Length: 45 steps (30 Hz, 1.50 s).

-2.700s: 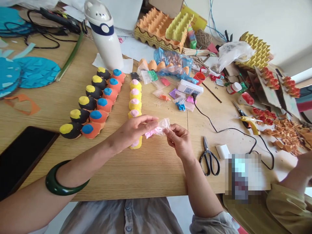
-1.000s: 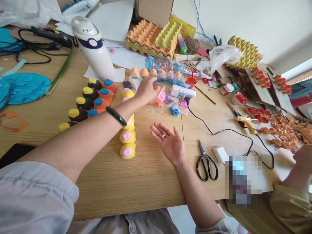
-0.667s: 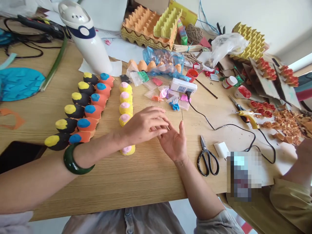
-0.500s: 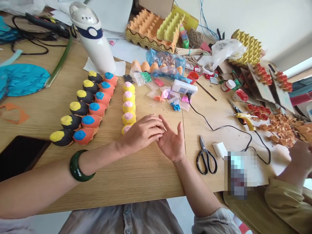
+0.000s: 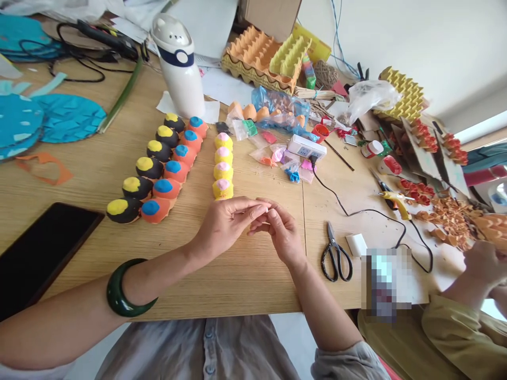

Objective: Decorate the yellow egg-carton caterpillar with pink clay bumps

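Observation:
My left hand [image 5: 224, 221], below a green bangle, pinches with thumb and forefinger at a tiny white bit [image 5: 268, 209], too small to name for sure. Meeting it fingertip to fingertip, my right hand [image 5: 283, 232] is closed in a pinch on the same bit. Just beyond my left hand runs a strip of yellow egg-carton cups [image 5: 223, 171] topped with pink clay. Farther left stand a row of orange cups [image 5: 174, 170] with blue tops and a row of black cups [image 5: 149, 167] with yellow tops.
Black-handled scissors [image 5: 336, 253] and a white charger [image 5: 356, 245] lie right of my right hand. Beyond are a power strip [image 5: 307, 146] with a cord, bagged clay and a glue gun [image 5: 398, 201]. A phone [image 5: 47, 253] lies left. A co-worker's hand [image 5: 481, 264] is far right.
My right hand has turned from an open palm to a pinch, and my left fingers have closed from its palm to its fingertips. The view has shifted slightly left.

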Each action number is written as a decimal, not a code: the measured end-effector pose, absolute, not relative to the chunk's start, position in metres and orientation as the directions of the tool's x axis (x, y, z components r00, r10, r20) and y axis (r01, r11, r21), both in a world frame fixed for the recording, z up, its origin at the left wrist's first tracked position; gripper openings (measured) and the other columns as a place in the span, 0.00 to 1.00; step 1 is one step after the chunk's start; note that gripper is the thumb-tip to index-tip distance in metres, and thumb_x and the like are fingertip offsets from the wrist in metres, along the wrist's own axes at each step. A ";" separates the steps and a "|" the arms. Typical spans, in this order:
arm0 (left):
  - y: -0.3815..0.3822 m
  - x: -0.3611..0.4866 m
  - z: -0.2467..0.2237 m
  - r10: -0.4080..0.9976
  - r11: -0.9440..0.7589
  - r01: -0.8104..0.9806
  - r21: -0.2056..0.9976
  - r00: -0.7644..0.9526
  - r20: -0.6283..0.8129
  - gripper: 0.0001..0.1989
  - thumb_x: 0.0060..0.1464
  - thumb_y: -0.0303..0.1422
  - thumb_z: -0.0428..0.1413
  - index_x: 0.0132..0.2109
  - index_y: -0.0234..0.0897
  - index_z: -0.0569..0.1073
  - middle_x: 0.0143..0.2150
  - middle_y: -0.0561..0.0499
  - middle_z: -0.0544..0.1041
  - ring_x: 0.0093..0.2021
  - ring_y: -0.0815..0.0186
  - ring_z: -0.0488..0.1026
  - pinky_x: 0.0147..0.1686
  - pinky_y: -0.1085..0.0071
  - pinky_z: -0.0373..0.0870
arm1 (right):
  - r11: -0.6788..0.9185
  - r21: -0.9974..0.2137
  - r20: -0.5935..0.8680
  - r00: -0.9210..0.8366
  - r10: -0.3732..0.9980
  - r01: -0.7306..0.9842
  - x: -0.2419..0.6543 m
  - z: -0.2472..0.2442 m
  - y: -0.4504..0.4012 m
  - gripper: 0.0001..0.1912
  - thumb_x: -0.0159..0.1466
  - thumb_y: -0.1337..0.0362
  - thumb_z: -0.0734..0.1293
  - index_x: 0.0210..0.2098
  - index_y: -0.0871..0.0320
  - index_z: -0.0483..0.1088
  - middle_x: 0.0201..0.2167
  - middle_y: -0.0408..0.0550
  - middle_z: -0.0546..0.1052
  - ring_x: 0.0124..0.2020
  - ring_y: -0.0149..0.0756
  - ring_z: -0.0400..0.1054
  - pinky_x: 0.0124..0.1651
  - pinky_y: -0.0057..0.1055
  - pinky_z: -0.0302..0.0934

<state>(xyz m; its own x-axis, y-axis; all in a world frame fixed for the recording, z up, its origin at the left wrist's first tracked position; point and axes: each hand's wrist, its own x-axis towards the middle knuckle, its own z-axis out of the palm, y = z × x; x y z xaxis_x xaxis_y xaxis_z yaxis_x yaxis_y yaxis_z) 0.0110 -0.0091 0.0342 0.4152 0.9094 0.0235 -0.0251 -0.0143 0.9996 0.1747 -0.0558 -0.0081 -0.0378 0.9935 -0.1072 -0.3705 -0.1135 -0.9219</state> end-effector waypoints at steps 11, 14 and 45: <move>-0.014 0.000 0.039 0.868 -0.134 0.064 0.989 0.490 0.086 0.17 0.68 0.44 0.59 0.41 0.37 0.86 0.36 0.49 0.88 0.35 0.64 0.84 0.38 0.72 0.80 | -0.089 -0.986 -0.086 -0.026 0.996 -0.139 0.177 0.005 -0.067 0.23 0.66 0.47 0.75 0.55 0.53 0.77 0.37 0.45 0.82 0.32 0.34 0.77 0.38 0.37 0.79; -0.014 -0.003 0.041 0.846 -0.209 0.089 0.974 0.516 0.134 0.16 0.69 0.42 0.58 0.41 0.38 0.87 0.35 0.50 0.88 0.36 0.65 0.84 0.39 0.73 0.78 | -0.077 -0.995 -0.076 -0.013 0.997 -0.059 0.181 0.005 -0.069 0.24 0.66 0.47 0.76 0.56 0.52 0.77 0.38 0.45 0.82 0.33 0.33 0.77 0.39 0.35 0.77; -0.002 -0.009 0.037 0.919 -0.298 0.166 0.940 0.315 0.236 0.15 0.66 0.45 0.61 0.44 0.39 0.86 0.44 0.47 0.88 0.42 0.62 0.83 0.42 0.70 0.80 | -0.207 -0.841 -0.203 -0.063 0.977 -0.500 0.187 0.012 -0.077 0.39 0.69 0.29 0.54 0.59 0.47 0.77 0.55 0.53 0.83 0.55 0.49 0.76 0.46 0.45 0.78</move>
<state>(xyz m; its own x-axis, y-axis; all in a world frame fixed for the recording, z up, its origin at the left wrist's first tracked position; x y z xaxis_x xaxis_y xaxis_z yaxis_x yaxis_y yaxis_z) -0.0091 -0.0018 0.0365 0.3154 0.9192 0.2359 0.1664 -0.2983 0.9399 0.1869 -0.0767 0.0121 -0.0627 0.9772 -0.2029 -0.5002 -0.2067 -0.8409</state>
